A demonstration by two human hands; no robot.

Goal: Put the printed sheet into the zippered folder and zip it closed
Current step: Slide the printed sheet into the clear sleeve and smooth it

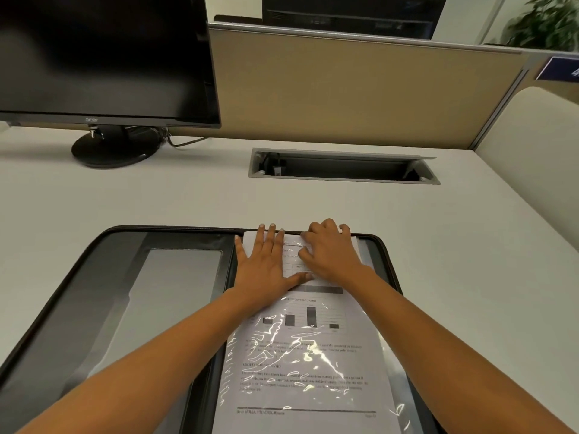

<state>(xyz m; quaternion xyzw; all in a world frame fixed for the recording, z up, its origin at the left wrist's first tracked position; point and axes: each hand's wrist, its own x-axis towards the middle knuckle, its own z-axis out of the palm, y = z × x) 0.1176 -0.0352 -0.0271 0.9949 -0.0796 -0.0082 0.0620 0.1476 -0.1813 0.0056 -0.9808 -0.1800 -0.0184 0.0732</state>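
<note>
Two bare forearms reach in from the bottom edge over a zippered folder (78, 308) that lies opened flat on a pale tabletop (188, 198); its right half carries the printed sheet (300, 364), which sits under a glossy clear plastic sleeve (388, 355) that catches the light in bright wrinkles; a bar chart, headings and blocks of small text show through, though the words are too blurred to read in full; the left half of the folder shows dark pockets and a paler window panel (185, 274). Farther up the page, the left hand (266, 264) lies open and flat, palm down, fingers spread toward the top edge and thumb stretched across a printed table; just beside it, the right hand (332, 252) is bent at the knuckles, its fingertips curled at the top edge of the sleeve and sheet; whether it pinches the plastic or only presses on it cannot be told. The folder's dark zip border (383, 245) runs around the outer edge, unzipped. Beyond the folder, a grey cable hatch (344, 180) is sunk in the tabletop with its lid raised; to the left stands a black monitor (103, 54) on a round base, screen dark; behind rises a tan partition (344, 95), with a potted plant (545, 23) at far right.
</note>
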